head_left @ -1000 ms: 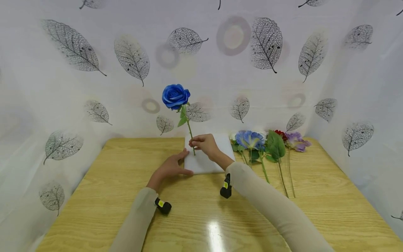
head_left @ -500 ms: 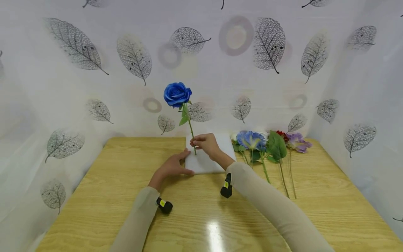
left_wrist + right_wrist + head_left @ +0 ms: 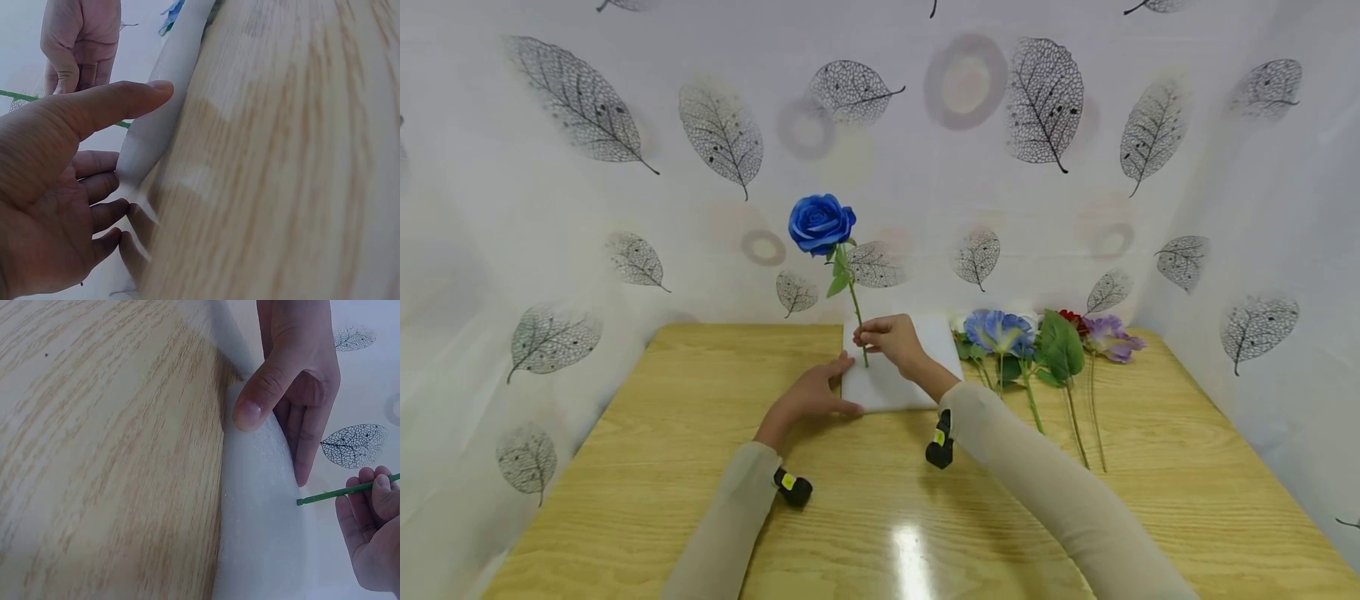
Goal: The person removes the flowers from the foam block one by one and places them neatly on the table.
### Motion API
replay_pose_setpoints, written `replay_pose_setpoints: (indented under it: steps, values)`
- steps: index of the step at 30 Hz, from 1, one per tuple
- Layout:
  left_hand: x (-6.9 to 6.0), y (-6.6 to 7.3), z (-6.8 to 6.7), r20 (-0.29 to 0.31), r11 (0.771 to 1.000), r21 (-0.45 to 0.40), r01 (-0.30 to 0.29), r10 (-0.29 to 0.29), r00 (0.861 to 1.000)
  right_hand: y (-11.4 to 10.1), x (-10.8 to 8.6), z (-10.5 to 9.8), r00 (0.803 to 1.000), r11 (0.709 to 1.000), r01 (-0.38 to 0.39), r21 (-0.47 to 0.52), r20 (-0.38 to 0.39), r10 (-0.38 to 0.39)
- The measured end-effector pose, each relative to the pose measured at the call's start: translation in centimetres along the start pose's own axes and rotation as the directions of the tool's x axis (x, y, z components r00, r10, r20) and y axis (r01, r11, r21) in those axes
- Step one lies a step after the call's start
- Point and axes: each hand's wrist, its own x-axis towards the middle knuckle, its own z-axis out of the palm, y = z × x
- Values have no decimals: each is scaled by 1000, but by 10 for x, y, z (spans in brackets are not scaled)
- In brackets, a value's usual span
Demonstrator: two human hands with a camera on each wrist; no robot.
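Observation:
My right hand (image 3: pixel 891 343) pinches the green stem of a blue artificial rose (image 3: pixel 822 223) between thumb and fingers. The rose stands nearly upright and leans a little left; its stem's lower end (image 3: pixel 301 502) meets the top of a white foam block (image 3: pixel 902 393). From these views I cannot tell whether the tip goes into the foam. My left hand (image 3: pixel 808 395) rests at the block's front left corner. Its extended thumb (image 3: pixel 140 95) touches the front side, while the other fingers lie spread along the left side.
Right of the foam, several artificial flowers lie on the wooden table (image 3: pixel 700 392): a light blue one (image 3: pixel 997 332), a purple one (image 3: pixel 1108 337), a partly hidden red one (image 3: pixel 1071 321) and a large green leaf (image 3: pixel 1060 346). A white leaf-patterned curtain (image 3: pixel 880 167) hangs behind.

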Motion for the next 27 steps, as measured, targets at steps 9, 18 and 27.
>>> replay_pose_setpoints:
  steps: [9, 18, 27]
  values:
    - [0, 1, -1, 3, 1000, -4, -3, 3, 1000, -2, 1, -1, 1000, 1000, 15, 2, 8, -15]
    - [1, 2, 0, 0, 1000, 3, 2, -2, 1000, 0, 3, 0, 1000, 1000, 29, 0, 3, -29]
    - [0, 1, 0, 3, 1000, -12, 12, -12, 1000, -8, 5, 0, 999, 998, 32, 60, -13, -32]
